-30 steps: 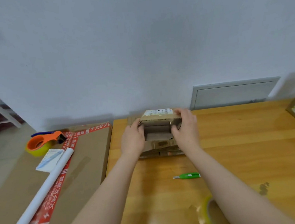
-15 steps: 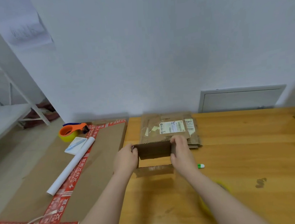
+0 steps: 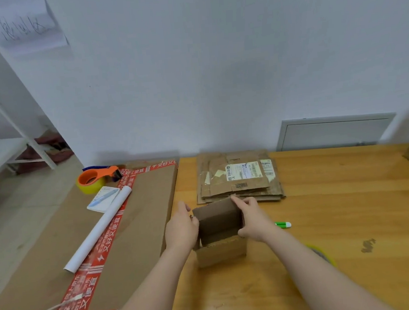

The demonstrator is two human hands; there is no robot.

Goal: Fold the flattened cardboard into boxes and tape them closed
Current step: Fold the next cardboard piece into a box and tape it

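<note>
Head view: a small cardboard box (image 3: 218, 230) stands on the wooden worktop (image 3: 352, 216) just in front of the person, its open side up and a flap raised at the far edge. The left hand (image 3: 181, 228) grips the left wall, and the right hand (image 3: 253, 221) pinches the right wall near the far corner. Its fingers (image 3: 238, 201) are curled over the upper edge. Holding both sides at once probably keeps the walls square while the flaps are folded in.

The box looks opened out but not yet closed or taped. Just behind it lies the stack of flattened cardboard (image 3: 240, 176), close enough that the next sheet is an easy reach. A green utility knife (image 3: 283, 225) lies beside the right wrist, and a yellow tape roll (image 3: 323, 255) shows partly behind the right forearm, both likely kept near for sealing.

To the left, a large cardboard sheet (image 3: 140, 222) edged in red printed tape carries an orange tape dispenser (image 3: 94, 179), a notepad with a pen (image 3: 102, 198) and a white paper tube (image 3: 98, 228), well apart from the work.
</note>
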